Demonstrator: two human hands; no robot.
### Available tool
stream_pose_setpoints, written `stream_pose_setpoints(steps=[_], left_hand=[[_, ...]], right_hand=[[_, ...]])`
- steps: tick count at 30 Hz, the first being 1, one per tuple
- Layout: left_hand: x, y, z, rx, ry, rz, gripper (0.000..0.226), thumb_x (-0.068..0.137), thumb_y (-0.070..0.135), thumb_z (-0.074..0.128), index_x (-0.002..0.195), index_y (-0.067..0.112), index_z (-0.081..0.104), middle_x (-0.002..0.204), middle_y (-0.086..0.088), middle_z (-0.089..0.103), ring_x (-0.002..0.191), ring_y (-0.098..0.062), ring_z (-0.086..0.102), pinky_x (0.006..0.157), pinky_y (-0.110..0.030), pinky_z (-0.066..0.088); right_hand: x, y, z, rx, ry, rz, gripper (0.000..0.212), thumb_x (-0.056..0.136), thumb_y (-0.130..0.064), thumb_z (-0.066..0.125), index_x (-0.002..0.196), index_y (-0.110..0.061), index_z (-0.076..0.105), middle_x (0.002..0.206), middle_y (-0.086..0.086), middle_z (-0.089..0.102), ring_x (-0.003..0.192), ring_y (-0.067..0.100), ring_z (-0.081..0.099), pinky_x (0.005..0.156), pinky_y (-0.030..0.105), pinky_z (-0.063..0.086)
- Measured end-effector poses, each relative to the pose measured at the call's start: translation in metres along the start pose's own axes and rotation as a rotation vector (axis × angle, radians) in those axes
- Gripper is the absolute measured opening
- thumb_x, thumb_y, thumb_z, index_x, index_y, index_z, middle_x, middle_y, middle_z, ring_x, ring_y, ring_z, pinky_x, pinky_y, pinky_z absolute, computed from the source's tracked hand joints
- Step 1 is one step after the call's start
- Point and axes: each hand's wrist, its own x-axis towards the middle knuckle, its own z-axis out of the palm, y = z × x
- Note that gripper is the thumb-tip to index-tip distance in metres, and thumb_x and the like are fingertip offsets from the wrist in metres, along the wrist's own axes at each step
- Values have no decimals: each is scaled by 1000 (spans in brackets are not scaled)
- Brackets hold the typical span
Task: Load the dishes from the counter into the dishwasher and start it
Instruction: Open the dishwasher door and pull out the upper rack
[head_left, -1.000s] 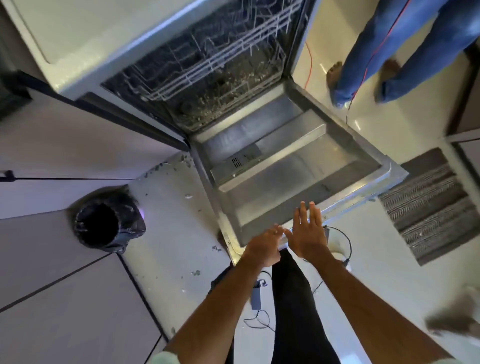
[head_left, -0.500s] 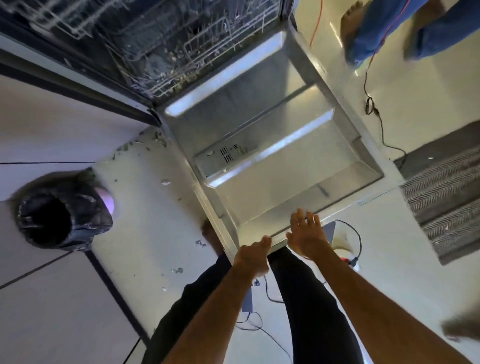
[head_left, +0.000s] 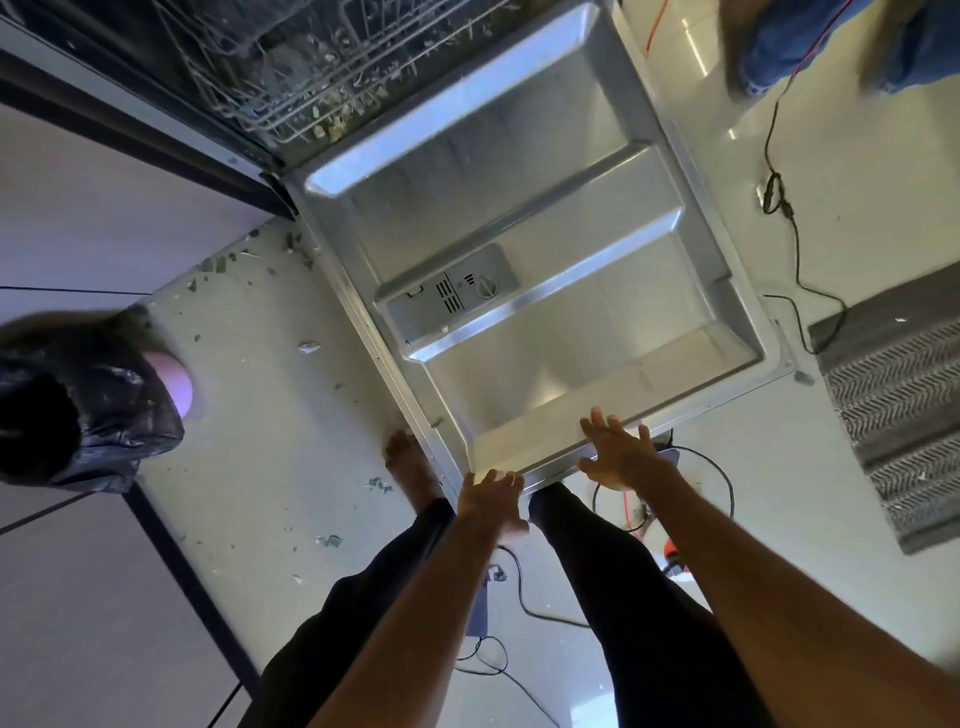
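Steel door: lying open flat, near edge meeting both hands.
Left hand: fingers lying together, straight, touching that edge.
Right hand: fingers spreading apart over the edge, holding nothing.
Rack: sitting inside, behind door.
Bin: standing on floor, left of door.

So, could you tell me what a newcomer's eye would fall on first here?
The open dishwasher door lies flat mid-frame, steel lining bright. The left hand and right hand reach to its near edge. A black-bagged bin stands at the left, green scraps strewn on the floor beside it.
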Motion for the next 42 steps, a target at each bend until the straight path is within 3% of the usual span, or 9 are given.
stream_pose_setpoints(steps=[4, 9, 16, 21, 27, 34, 37, 39, 42], left_hand=[[9, -1, 6, -35, 58, -13, 66, 90, 28, 55, 148, 14, 29, 150, -9, 39, 142, -25, 32, 119, -46, 19], [9, 2, -3, -3, 48, -31, 65, 93, 37, 55, 149, 15, 33, 149, -11, 43, 141, -25, 35, 118, -43, 21], [-67, -8, -41, 33, 223, -58, 43, 95, 19, 50, 137, 10, 46, 135, -11, 56, 126, -27, 52, 106, -39, 37], [-152, -41, -112, 14, 430, -77, 44, 90, 13, 52, 133, 9, 47, 131, -11, 57, 121, -28, 54, 101, -39, 41], [-243, -89, -223, -47, 858, -93, 66, 83, 8, 58, 146, 1, 38, 151, -17, 40, 141, -31, 36, 115, -39, 32], [-307, -129, -329, 114, 1351, -46, 82, 81, 9, 64, 152, -6, 25, 160, -26, 22, 149, -40, 20, 123, -49, 22], [-318, -142, -365, 263, 1357, -122, 93, 85, 25, 63, 155, -6, 9, 163, -26, 3, 152, -39, 3, 124, -50, 14], [-319, -147, -385, 311, 1294, -199, 103, 87, 36, 63, 155, -5, -2, 163, -25, -8, 153, -38, -5, 125, -49, 6], [-313, -159, -407, 237, 1157, -248, 115, 84, 43, 70, 156, -1, -8, 165, -22, -9, 153, -36, -5, 125, -48, 4]], right_hand=[[6, -2, 2, -16, 33, -3, 73, 104, -41, 43, 160, -15, 5, 169, 6, -7, 155, 28, 1, 123, 58, 5], [-3, -12, 9, 22, 63, 51, 78, 100, -42, 51, 160, -15, 7, 168, 4, -10, 155, 27, -1, 121, 60, 5], [-57, -76, -8, 271, 274, 43, 60, 100, -29, 52, 153, -10, 32, 168, 9, 11, 151, 27, 25, 119, 43, 28], [-120, -148, -90, 339, 417, -72, 59, 98, -25, 54, 153, -11, 36, 166, 7, 19, 147, 25, 34, 117, 38, 32], [-182, -234, -244, 371, 747, -277, 54, 91, -14, 58, 144, -6, 47, 154, 16, 41, 143, 32, 40, 116, 43, 36], [-236, -299, -381, 197, 1187, -448, 67, 87, -2, 59, 150, -1, 37, 159, 20, 32, 145, 36, 34, 117, 46, 36], [-235, -306, -410, 5, 1310, -489, 77, 81, -2, 65, 151, 2, 32, 162, 22, 26, 148, 37, 28, 117, 50, 34], [-233, -310, -423, -125, 1266, -456, 88, 82, -6, 70, 155, 1, 22, 166, 21, 13, 153, 36, 15, 121, 54, 26], [-223, -315, -441, -280, 1031, -287, 103, 88, -24, 71, 160, -7, 0, 167, 12, -13, 155, 29, -10, 125, 54, 3]])
